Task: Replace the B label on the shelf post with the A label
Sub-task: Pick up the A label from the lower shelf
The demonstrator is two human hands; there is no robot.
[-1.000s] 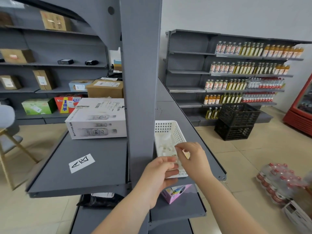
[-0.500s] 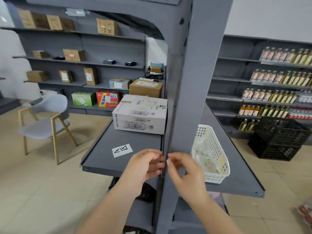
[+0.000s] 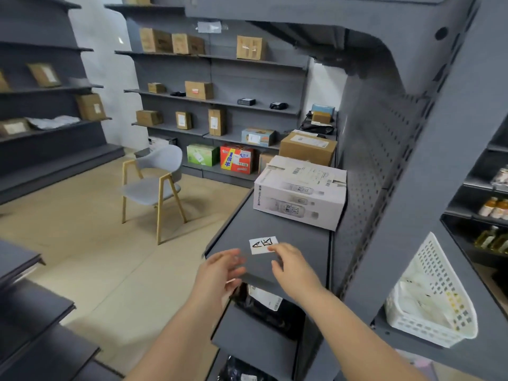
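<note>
White A label (image 3: 263, 245) on the grey shelf (image 3: 297, 243).
My right hand (image 3: 292, 266) touches its near edge, fingers loose; left hand (image 3: 220, 273) spread wide, holding nothing.

My left hand (image 3: 220, 273) is motion-blurred, so I cannot tell its finger pose. My right hand's fingers (image 3: 277, 250) cover a corner of the white paper A label (image 3: 261, 244). The white perforated plastic basket (image 3: 439, 298) holds contents too blurred to identify.

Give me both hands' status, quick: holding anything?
Left hand: open, fingers spread, empty, above the shelf edge.
Right hand: open, fingertips at the A label on the shelf; not gripping it yet.
</note>
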